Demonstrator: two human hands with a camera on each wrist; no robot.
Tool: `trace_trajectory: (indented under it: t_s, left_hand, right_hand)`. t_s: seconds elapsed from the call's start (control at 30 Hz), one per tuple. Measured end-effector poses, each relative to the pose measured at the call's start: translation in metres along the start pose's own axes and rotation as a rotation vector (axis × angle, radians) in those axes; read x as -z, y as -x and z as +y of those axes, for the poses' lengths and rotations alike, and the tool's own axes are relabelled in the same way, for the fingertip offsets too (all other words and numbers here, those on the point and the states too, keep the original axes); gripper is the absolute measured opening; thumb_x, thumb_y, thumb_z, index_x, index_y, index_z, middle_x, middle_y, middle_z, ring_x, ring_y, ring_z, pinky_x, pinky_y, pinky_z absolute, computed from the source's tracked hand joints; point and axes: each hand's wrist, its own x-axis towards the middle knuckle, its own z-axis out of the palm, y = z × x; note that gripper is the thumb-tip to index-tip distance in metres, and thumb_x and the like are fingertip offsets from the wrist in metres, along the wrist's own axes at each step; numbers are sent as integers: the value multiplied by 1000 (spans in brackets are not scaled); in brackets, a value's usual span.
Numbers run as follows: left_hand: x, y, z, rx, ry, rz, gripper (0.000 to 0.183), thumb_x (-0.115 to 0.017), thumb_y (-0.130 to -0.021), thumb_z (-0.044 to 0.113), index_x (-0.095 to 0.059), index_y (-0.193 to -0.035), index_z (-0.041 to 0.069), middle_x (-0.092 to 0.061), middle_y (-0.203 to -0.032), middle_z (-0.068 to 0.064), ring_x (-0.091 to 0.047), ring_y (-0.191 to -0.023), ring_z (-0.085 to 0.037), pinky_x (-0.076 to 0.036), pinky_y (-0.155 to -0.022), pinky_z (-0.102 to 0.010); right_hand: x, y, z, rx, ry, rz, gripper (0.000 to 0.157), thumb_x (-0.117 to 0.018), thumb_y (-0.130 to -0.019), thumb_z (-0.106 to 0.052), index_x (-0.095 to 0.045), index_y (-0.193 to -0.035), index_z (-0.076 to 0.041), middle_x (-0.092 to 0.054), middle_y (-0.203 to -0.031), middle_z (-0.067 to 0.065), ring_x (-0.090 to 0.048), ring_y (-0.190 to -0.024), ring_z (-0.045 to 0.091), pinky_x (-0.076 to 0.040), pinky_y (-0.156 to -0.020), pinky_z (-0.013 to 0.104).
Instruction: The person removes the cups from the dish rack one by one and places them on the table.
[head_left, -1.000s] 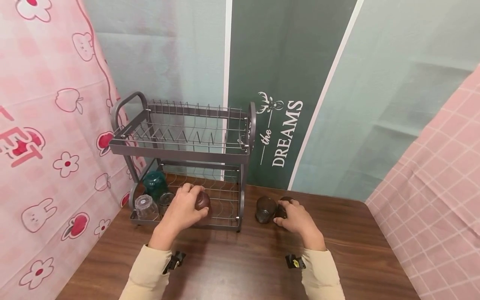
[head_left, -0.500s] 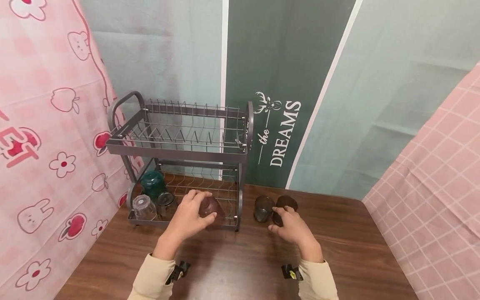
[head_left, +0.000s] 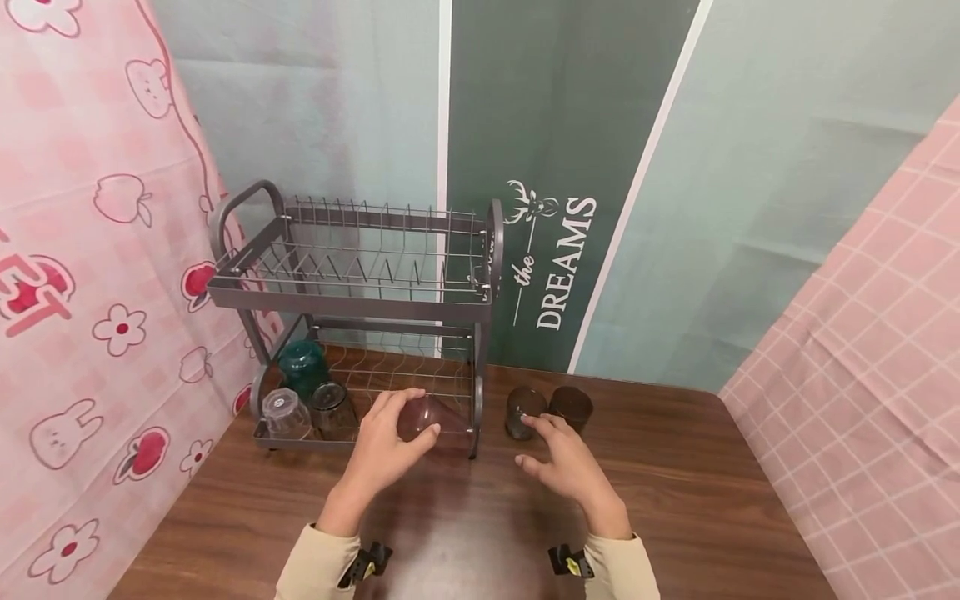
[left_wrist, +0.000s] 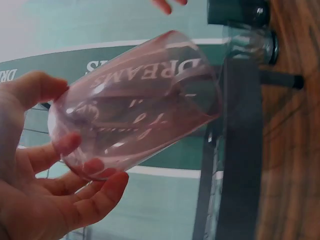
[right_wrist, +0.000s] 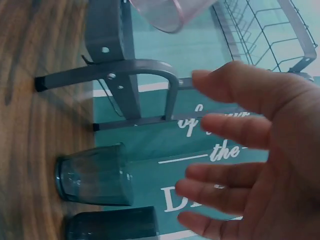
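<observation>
My left hand (head_left: 386, 446) grips a clear pinkish-purple glass tumbler (left_wrist: 140, 105) by its base end. In the head view the tumbler (head_left: 429, 417) is tilted, its mouth pointing down to the right, in front of the rack's lower tier. My right hand (head_left: 568, 462) holds nothing; its fingers are spread and apart in the right wrist view. Close beyond it, two dark tinted glasses stand on the table: a smoky one (head_left: 517, 405) and a darker brown one (head_left: 573, 403). Part of the smoky glass is hidden behind the right fingertips.
A grey two-tier dish rack (head_left: 352, 307) stands at the left. On its lower tier are a teal glass (head_left: 303, 367), a clear glass (head_left: 283, 414) and a smoky glass (head_left: 332, 408). Cloths hang behind and at both sides of the wooden table (head_left: 675, 500).
My left hand has moved right with the tumbler, which tilts more now. The right hand has come away from the darker glass, moving left and nearer, and that glass has stayed standing.
</observation>
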Motion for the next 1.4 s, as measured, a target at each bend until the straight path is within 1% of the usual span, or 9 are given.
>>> trace_trajectory:
  t_s: [0.17, 0.4, 0.57, 0.7, 0.83, 1.03, 1.13, 1.27, 1.4]
  left_hand:
    - [-8, 6, -4, 43, 43, 67, 44, -76, -72, 22, -63, -112, 10, -57, -104, -6, -55, -85, -19, -46, -67, -35]
    - [-16, 12, -10, 95, 122, 120, 40, -75, -74, 18, -63, -111, 9, -58, -97, -3, -54, -82, -14, -48, -66, -31]
    - [-23, 16, -15, 159, 193, 99, 40, -73, -76, 16, -61, -113, 6, -58, -96, -5, -56, -83, -16, -49, -67, -29]
    - [-29, 19, -17, 226, 273, 72, 38, -70, -79, 15, -59, -115, 7, -57, -98, -7, -56, -86, -18, -49, -68, -30]
    - [-35, 22, -18, 274, 344, 57, 38, -67, -82, 14, -57, -117, 7, -57, -101, -7, -56, -86, -18, -49, -67, -29]
    - [-43, 26, -18, 286, 420, 65, 39, -64, -83, 12, -54, -119, 2, -57, -104, -8, -57, -88, -20, -48, -69, -31]
    - [-47, 27, -20, 288, 466, 71, 37, -62, -84, 10, -54, -119, 1, -57, -105, -10, -56, -89, -20, -48, -70, -30]
    - [-50, 30, -19, 270, 511, 41, 35, -59, -86, 6, -52, -120, 0, -55, -109, -12, -56, -92, -21, -49, -70, -28]
    - [-46, 32, -6, 224, 536, 12, 33, -55, -87, 1, -50, -119, -6, -54, -110, -19, -57, -96, -30, -49, -72, -29]
  right_hand:
    - [-9, 3, 0, 58, -61, 66, 57, -77, -74, -22, -57, -126, -9, -53, -124, 10, -49, -114, 29, -41, -89, 48]
    - [-23, 6, 1, 147, -172, 127, 60, -78, -72, -21, -56, -127, -10, -54, -125, 7, -50, -115, 23, -42, -89, 46]
    - [-32, 7, 1, 205, -263, 198, 61, -79, -71, -19, -55, -127, -12, -56, -123, 3, -53, -109, 23, -44, -87, 42]
    - [-40, 8, 0, 213, -325, 233, 64, -81, -71, -16, -53, -129, -14, -55, -122, 3, -54, -106, 23, -45, -85, 38]
    - [-41, 11, -8, 192, -435, 239, 63, -79, -71, -7, -52, -128, -5, -56, -119, 8, -54, -104, 31, -47, -80, 42]
    - [-32, 14, -22, 146, -664, 211, 56, -72, -74, 6, -50, -126, 6, -54, -119, 20, -49, -104, 46, -46, -76, 52]
    - [-38, 14, -15, 144, -730, 204, 56, -69, -76, 8, -48, -127, 6, -53, -121, 20, -50, -106, 42, -46, -77, 54]
    - [-50, 12, -3, 129, -825, 192, 57, -67, -78, 8, -46, -130, 3, -51, -125, 17, -50, -112, 31, -45, -80, 53]
    - [-54, 11, 0, 161, -922, 168, 60, -67, -78, 7, -44, -133, 3, -48, -129, 20, -46, -116, 37, -43, -81, 57]
